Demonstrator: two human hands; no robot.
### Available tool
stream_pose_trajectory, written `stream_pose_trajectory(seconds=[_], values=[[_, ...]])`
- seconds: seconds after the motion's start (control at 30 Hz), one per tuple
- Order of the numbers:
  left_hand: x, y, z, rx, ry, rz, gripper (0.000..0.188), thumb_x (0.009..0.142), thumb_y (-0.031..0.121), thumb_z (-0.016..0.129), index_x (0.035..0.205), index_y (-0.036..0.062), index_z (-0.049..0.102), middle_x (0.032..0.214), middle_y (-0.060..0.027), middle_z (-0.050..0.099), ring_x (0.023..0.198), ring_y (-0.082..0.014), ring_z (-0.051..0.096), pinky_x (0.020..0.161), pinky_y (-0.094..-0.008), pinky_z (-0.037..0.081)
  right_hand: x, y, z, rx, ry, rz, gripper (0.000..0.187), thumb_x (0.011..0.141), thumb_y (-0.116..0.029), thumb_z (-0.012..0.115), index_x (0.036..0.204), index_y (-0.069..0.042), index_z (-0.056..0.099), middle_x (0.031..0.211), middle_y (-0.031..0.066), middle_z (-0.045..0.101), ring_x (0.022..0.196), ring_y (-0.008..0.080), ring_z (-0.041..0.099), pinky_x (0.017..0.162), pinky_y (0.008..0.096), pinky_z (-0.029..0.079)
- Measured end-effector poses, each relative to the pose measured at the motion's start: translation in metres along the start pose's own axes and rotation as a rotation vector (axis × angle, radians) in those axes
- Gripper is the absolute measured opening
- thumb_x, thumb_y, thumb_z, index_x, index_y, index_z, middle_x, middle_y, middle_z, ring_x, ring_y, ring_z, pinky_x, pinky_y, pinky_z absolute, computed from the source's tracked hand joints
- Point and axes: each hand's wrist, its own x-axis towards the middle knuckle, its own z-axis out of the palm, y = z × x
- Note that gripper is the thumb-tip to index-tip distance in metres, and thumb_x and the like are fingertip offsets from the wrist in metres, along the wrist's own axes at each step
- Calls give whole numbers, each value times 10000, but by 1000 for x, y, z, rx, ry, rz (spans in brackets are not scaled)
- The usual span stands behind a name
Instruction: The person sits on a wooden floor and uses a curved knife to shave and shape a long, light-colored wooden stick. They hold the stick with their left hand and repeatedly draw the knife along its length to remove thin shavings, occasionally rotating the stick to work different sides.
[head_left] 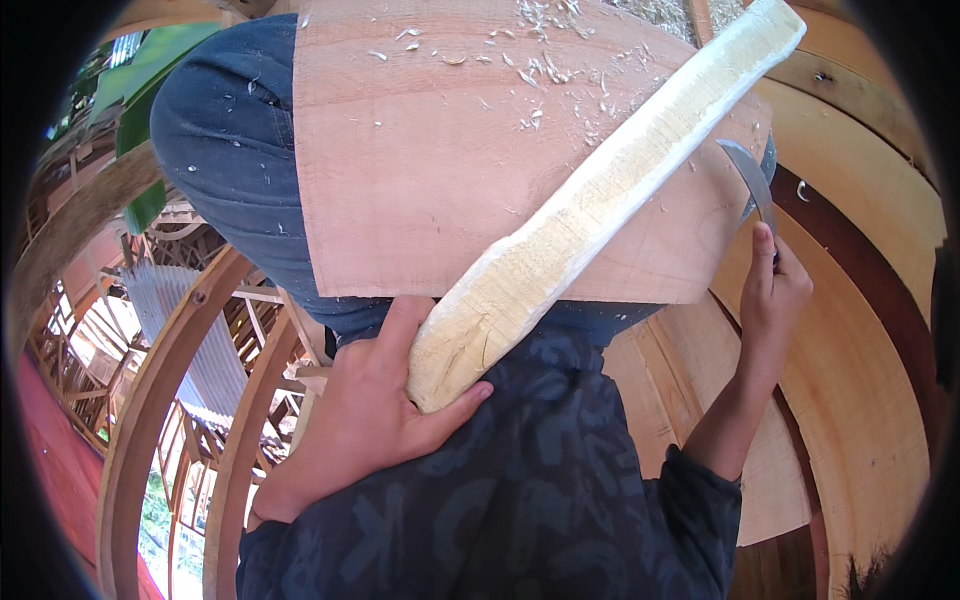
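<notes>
A long pale piece of wood (590, 215), whitish along its sides and yellowish on top, slants from my lap up to the far right. Around its near end my left hand (380, 400) is closed, thumb on one side and fingers on the other. My right hand (775, 285) grips a knife (752, 180) with a curved blade, its handle mostly hidden in the fist. The blade points up and left, beside the wood and apart from it. Under the wood, a flat reddish-brown board (430, 170) lies across my thighs.
Pale shavings (540, 70) are scattered over the board's far part. Wooden planks (850, 330) curve along the right side. At left stand wooden posts (165, 400), with a corrugated metal sheet (190, 340) and green leaves (150, 90) beyond them.
</notes>
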Motion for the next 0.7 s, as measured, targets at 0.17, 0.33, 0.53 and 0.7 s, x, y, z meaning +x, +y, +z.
stream_pose_trajectory(seconds=[0.17,0.33,0.53,0.7], values=[[5,8,2,-51,-23,-112,557,724,261,772,1124,29,462,883,-191,637,831,-333,657,707,-381,501,-38,-31,-1,109,-225,-329,496,814,-415,688,606,-10,491,491,122,434,419,248,450,433,331,357],[6,5,0,-103,-39,-75,554,740,272,756,1129,21,452,847,-205,628,791,-363,649,668,-393,501,-46,-44,7,93,-288,-407,515,759,-471,707,589,-35,492,485,108,428,422,270,449,423,333,363],[6,14,0,-170,-82,-208,582,703,230,777,1157,43,465,970,-156,618,912,-264,628,797,-346,468,-39,-39,11,64,-210,-422,521,753,-488,703,600,-38,490,493,108,421,430,270,447,417,335,347],[6,13,-1,-180,-78,-206,591,699,238,778,1159,40,464,992,-158,610,932,-263,618,814,-349,462,-38,-38,14,51,-158,-456,517,785,-476,686,607,-31,492,492,106,407,434,248,427,424,331,338]])
